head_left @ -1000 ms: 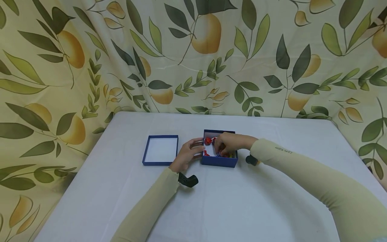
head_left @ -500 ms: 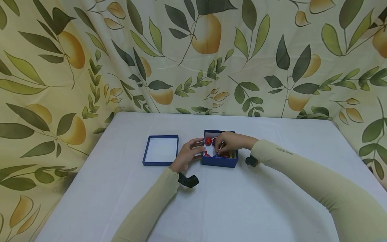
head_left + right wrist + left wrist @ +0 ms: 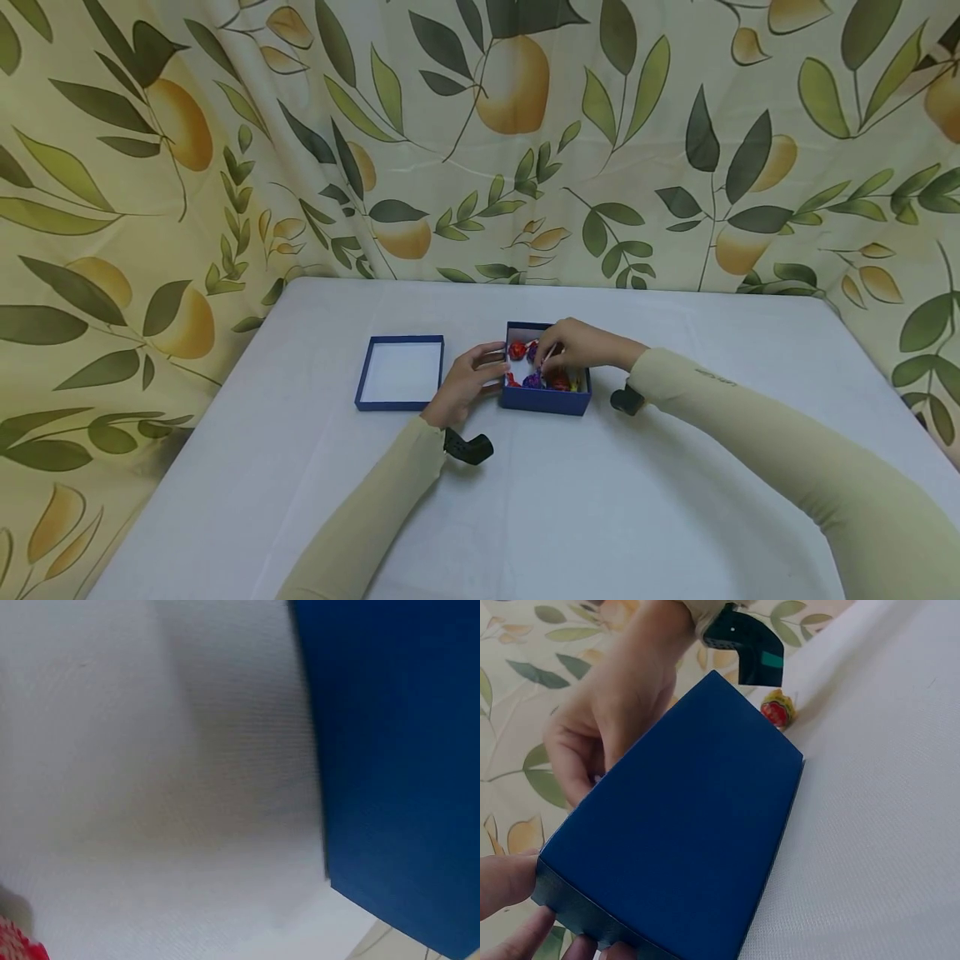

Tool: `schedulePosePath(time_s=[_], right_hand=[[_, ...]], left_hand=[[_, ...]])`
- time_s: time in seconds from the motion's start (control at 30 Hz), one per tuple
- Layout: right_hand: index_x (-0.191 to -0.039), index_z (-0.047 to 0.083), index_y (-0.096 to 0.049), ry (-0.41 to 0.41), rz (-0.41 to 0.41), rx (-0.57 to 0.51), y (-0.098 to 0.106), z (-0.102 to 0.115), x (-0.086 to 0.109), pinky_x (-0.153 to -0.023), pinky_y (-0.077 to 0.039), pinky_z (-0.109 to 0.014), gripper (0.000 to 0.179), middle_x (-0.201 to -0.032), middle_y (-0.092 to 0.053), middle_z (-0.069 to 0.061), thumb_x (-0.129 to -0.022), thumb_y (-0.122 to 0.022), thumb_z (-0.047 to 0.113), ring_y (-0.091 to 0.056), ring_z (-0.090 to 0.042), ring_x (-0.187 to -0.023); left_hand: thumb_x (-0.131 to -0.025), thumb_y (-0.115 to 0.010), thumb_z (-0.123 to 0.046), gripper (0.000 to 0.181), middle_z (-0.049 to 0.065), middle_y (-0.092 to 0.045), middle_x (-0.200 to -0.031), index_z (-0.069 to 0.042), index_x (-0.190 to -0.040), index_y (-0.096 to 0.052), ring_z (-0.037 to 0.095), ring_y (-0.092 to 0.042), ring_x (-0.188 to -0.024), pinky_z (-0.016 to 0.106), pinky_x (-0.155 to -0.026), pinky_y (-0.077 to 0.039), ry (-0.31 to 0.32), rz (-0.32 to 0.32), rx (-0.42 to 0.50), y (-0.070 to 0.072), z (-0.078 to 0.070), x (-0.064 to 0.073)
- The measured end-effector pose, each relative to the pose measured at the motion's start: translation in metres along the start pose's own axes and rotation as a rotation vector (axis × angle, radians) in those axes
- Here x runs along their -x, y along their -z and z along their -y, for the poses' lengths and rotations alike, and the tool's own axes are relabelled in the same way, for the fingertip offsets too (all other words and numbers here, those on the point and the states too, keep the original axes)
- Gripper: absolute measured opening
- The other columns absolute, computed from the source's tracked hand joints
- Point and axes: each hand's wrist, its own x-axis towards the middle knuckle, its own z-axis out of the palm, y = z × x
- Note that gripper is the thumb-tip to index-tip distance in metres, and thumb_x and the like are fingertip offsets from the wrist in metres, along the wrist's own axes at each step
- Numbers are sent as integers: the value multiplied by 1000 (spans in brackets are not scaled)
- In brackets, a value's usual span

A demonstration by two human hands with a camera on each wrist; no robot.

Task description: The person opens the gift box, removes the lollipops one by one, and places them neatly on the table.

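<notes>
A dark blue open box (image 3: 546, 402) stands on the table with several wrapped lollipops inside, among them a red one (image 3: 517, 350) and a purple one (image 3: 532, 381). My right hand (image 3: 581, 344) reaches in over the right side and pinches a lollipop by its thin white stick (image 3: 550, 353). From the left, my left hand (image 3: 467, 382) rests its extended fingers against the box's left wall; in the left wrist view its thumb (image 3: 506, 883) lies at the box edge. The right wrist view shows the blue box wall (image 3: 397, 765) but not the hand.
Left of the box lies its shallow lid (image 3: 399, 407), inside up, white with a blue rim. A red and yellow wrapped lollipop (image 3: 778, 709) lies on the white table (image 3: 637, 500) beyond the box's right side. A leaf-and-fruit patterned curtain (image 3: 480, 208) hangs behind.
My right hand has risen slightly and drawn a little to the right, uncovering more lollipops; a white stick now shows at its fingertips. The left hand and the box have stayed put.
</notes>
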Motion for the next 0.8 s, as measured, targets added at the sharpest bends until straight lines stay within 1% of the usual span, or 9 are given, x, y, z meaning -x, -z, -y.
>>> schedulePosePath(time_s=[0.07, 0.23, 0.4, 0.5, 0.63, 0.8], right_hand=[[-88, 9, -74, -12, -24, -10, 2, 0, 2, -78, -56, -28, 7, -93, -71, -4, -84, -68, 12, -64, -11, -83], [-88, 9, -74, -27, -104, -54, 10, 0, 9, -71, -56, -22, 7, -88, -71, -4, -84, -69, 11, -63, -9, -77], [-89, 10, -74, -50, -166, -65, 16, 0, 17, -73, -55, -22, 8, -87, -71, -3, -84, -69, 12, -63, -10, -80], [-89, 12, -75, -74, -203, -58, 20, 1, 22, -77, -56, -27, 8, -89, -71, -2, -84, -69, 13, -64, -12, -82], [-89, 11, -75, -101, -257, -54, 27, 2, 31, -83, -56, -38, 8, -91, -71, -4, -84, -69, 12, -66, -17, -87], [-90, 12, -74, -136, -311, -7, 37, -1, 45, -87, -55, -43, 8, -95, -71, -5, -86, -68, 13, -65, -21, -92]], left_hand=[[-91, -62, -14, 45, 10, -51, -138, -16, -134, -50, 25, -57, -117, 42, -101, -47, -2, 2, -2, 0, 1, 0], [-91, -61, -14, 45, 9, -50, -139, -17, -134, -50, 26, -55, -119, 42, -101, -47, 2, 7, -2, 0, 0, 0], [-90, -62, -15, 44, 8, -51, -137, -18, -133, -51, 24, -56, -117, 41, -100, -49, 8, -9, -9, -1, 0, -1], [-90, -62, -14, 44, 7, -51, -137, -18, -133, -51, 23, -57, -116, 41, -100, -49, 13, -14, -8, -1, 1, -1], [-90, -62, -14, 44, 7, -52, -137, -18, -133, -51, 23, -56, -117, 40, -100, -49, 12, -14, -9, -1, 1, -1], [-90, -62, -14, 45, 8, -51, -137, -17, -133, -50, 23, -56, -117, 40, -100, -49, 1, -3, -6, 0, 1, 0]])
